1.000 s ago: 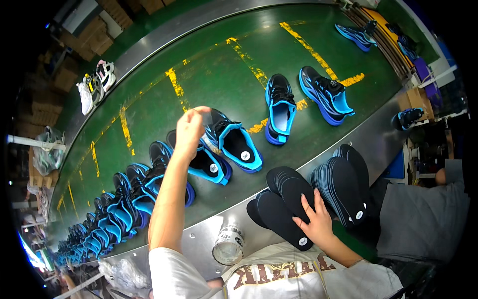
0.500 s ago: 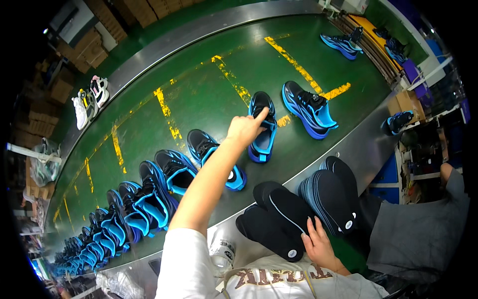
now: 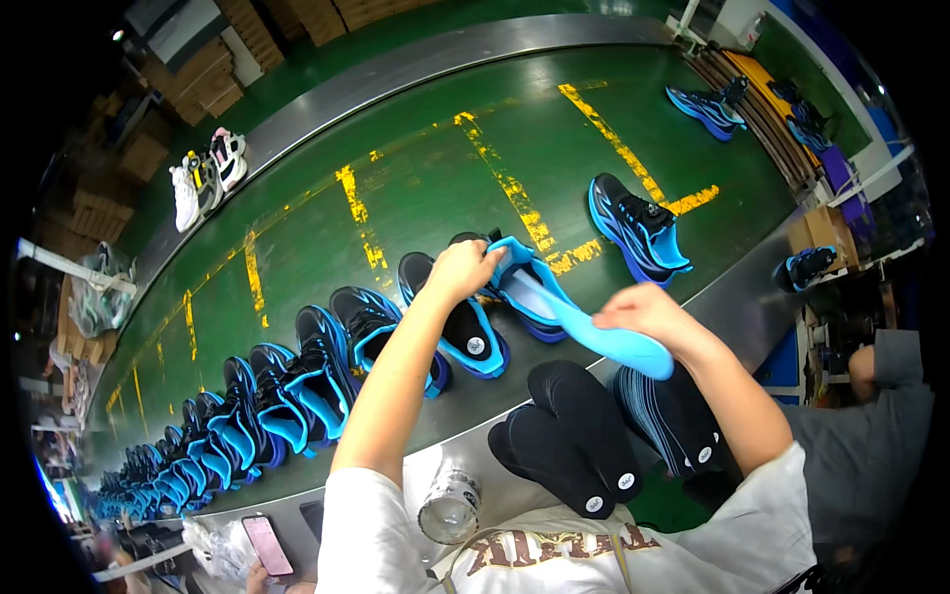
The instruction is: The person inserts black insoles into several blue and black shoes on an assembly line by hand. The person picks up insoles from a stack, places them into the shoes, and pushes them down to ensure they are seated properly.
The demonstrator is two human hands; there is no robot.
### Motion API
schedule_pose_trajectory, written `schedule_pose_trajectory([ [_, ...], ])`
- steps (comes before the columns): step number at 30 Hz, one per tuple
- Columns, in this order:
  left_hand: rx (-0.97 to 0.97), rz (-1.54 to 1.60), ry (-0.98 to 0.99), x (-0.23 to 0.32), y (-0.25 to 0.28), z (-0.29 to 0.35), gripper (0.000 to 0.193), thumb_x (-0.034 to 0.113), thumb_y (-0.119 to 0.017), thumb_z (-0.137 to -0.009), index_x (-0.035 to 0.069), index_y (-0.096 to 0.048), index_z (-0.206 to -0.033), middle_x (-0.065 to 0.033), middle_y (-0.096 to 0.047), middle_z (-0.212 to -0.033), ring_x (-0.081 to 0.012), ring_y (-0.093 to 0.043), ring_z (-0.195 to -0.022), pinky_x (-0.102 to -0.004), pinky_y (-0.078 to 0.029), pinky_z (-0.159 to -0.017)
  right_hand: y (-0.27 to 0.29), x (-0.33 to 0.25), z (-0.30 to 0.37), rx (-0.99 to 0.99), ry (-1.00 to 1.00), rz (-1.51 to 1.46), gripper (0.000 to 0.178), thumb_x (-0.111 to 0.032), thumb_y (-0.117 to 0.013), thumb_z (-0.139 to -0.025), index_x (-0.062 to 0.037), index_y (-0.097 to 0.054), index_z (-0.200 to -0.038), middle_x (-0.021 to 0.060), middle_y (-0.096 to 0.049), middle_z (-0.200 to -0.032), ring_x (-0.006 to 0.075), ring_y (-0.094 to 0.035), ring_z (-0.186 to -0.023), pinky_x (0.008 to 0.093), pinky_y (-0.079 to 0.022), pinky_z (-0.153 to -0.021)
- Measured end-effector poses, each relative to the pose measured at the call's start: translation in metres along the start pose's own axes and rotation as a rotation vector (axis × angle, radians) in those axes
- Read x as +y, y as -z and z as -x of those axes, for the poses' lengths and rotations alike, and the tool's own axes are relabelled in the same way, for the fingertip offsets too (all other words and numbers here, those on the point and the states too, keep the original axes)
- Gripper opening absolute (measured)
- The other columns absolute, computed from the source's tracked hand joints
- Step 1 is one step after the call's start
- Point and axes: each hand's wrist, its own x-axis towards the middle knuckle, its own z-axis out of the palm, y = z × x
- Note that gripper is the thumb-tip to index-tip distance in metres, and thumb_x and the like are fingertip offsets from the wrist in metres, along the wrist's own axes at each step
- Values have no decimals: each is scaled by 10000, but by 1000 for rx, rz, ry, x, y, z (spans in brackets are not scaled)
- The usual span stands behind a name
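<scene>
My right hand pinches a light-blue insole by its near end. The far end of the insole reaches into the opening of a black and blue sneaker. My left hand grips that sneaker at its tongue and upper, fingers partly hidden behind it. Just left stands another sneaker with a dark insole inside, a white round sticker at its heel. Below my right forearm lie a pile of black insoles and a fanned stack of black insoles.
Black and blue sneakers line the green belt to the left. One sneaker stands right. A clear plastic cup sits near my body. Another person's hand is by a phone. White shoes stand on the far ledge.
My right hand has lifted an insole from the piles to the sneaker, and its end has entered the opening. My left hand has tilted that sneaker toward me. The view has shifted slightly.
</scene>
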Motion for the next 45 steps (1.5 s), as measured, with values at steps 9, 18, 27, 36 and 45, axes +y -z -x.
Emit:
schedule_pose_trajectory([
  [9,-95,189,51,-13,-11,-1,388,356,-525,-826,-23,-605,-852,-188,-598,-715,-285,-587,-706,-366,-442,-650,-51,0,-68,-267,32,420,187,-153,-637,-599,17,-653,-675,153,-602,-594,209,-585,-558,317,-468,-565],
  [18,-86,221,21,-11,-17,0,365,334,-541,-823,-20,-605,-883,-130,-566,-629,-219,-542,-599,-349,-417,-576,-52,18,-82,-28,269,688,155,-98,-559,-661,45,-615,-637,236,-586,-657,321,-594,-615,372,-479,-590],
  [27,10,269,70,-6,-23,11,432,391,-556,-787,-13,-590,-935,-196,-608,-773,-304,-604,-763,-363,-453,-673,-81,27,-67,61,337,1168,301,-229,-596,-684,30,-606,-835,222,-530,-936,363,-560,-860,424,-479,-729],
  [36,113,344,102,0,-35,4,405,365,-510,-814,-17,-591,-920,-205,-593,-709,-306,-602,-730,-367,-449,-649,-87,52,-101,-16,480,1235,164,-66,-516,-711,28,-618,-798,196,-554,-893,314,-573,-817,362,-498,-693],
  [45,117,292,95,-2,-28,4,371,357,-466,-840,11,-593,-885,-226,-599,-790,-372,-571,-827,-419,-445,-717,-106,69,-142,-7,448,1424,190,-113,-447,-764,-13,-608,-767,179,-541,-903,272,-544,-836,358,-469,-689],
])
